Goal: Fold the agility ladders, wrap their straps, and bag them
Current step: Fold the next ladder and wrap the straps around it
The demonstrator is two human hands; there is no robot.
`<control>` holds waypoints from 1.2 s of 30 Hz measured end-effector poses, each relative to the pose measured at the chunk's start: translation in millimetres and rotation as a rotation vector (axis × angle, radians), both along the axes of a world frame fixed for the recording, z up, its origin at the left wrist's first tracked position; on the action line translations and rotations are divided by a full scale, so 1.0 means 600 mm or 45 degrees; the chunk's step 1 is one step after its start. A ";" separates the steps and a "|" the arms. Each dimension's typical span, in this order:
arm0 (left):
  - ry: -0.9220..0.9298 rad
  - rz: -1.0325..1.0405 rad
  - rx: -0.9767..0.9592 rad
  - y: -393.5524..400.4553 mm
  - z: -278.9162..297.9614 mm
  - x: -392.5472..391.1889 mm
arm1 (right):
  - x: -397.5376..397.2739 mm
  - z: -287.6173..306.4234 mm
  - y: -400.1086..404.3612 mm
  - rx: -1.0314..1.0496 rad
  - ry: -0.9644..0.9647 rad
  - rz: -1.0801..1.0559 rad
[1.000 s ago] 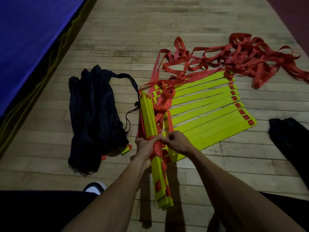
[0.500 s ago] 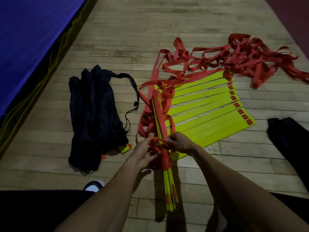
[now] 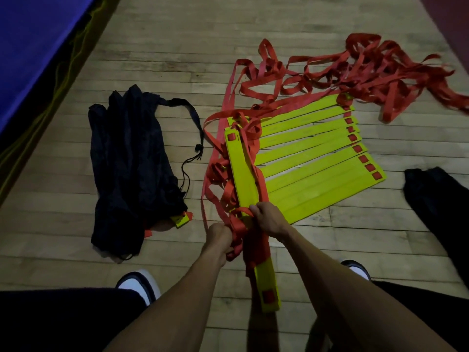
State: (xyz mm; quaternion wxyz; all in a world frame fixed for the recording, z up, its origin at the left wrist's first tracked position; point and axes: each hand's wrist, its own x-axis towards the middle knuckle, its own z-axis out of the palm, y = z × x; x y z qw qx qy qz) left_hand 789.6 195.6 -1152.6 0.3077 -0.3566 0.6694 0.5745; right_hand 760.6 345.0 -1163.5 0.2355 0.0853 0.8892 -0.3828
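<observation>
A person crouched over a wooden gym floor (image 3: 177, 59) holds a folded stack of yellow rungs (image 3: 245, 179) lengthwise in front of them, its far end showing a red square slot and its near end (image 3: 267, 290) jutting out between the forearms. The left hand (image 3: 219, 236) has its grip clenched round a bunch of red strap (image 3: 237, 232) at the stack's left edge; the right hand (image 3: 269, 217) grasps the stack from above, fingers curled over the rungs where the strap crosses them. Red webbing is wound round the middle of the bundle and hangs in loose loops down its left side.

Just right of the stack, a second ladder (image 3: 317, 158) lies flat on the floor, its yellow rungs fanned side by side with red tabs along their right ends. Beyond it, at the far right, a tangled heap of red straps (image 3: 368, 69) sprawls across the boards.

To the left, a black drawstring bag (image 3: 127, 161) lies crumpled, its cord trailing toward the ladders; a yellow rung tip (image 3: 180, 219) with red webbing pokes from its near end. A blue mat (image 3: 30, 47) edges the far left. A dark cloth (image 3: 441, 204) lies at the right. White-toed shoes (image 3: 139, 283) show beneath the arms.
</observation>
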 end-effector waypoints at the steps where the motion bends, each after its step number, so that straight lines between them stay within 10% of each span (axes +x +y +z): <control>1: -0.008 -0.039 -0.029 0.004 -0.006 0.008 | 0.000 -0.003 0.002 -0.005 -0.008 -0.011; 16: 0.202 -0.660 -0.703 0.099 -0.026 0.013 | 0.013 -0.014 0.037 -0.341 0.040 -0.291; 24: -0.015 -0.132 0.137 0.012 -0.027 -0.012 | 0.004 0.026 0.119 -0.447 0.063 -0.396; 36: 0.097 0.295 0.668 -0.033 0.051 -0.007 | 0.008 0.023 0.058 0.019 0.173 0.137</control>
